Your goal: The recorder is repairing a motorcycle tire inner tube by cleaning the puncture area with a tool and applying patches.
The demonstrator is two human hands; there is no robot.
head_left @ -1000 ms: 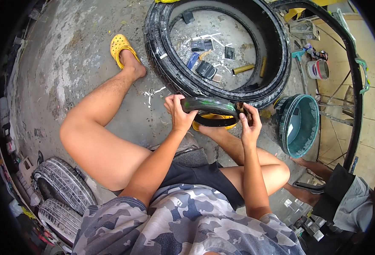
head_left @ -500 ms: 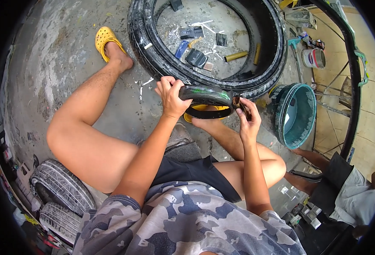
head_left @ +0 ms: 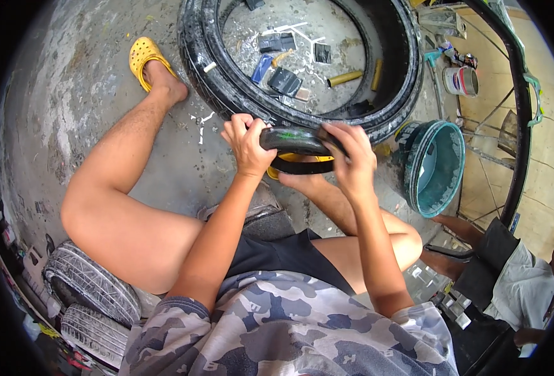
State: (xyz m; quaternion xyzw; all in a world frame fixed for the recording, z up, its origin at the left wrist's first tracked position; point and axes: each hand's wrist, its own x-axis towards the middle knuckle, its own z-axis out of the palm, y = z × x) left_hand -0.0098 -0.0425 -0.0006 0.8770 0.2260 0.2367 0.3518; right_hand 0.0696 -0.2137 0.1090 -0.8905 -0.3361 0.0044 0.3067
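A curved black rubber tube with green marks is held across my lap, in front of the large black tire. My left hand is closed round its left end. My right hand grips its right end, fingers curled over the top; what else is under those fingers is hidden. A dark band of the loop hangs below. Beyond, inside the big tire, lie dark rubber pieces, a blue piece and yellowish tubes.
A teal bucket stands at my right, a white bucket behind it, beside a black frame. Two white-dusted tires lie lower left. Another person sits at lower right. My bare legs and yellow clogs flank the work.
My right fingers have moved up over the tube's end, covering the brown piece seen there before. My left hand still grips the other end. The whole view has shifted slightly.
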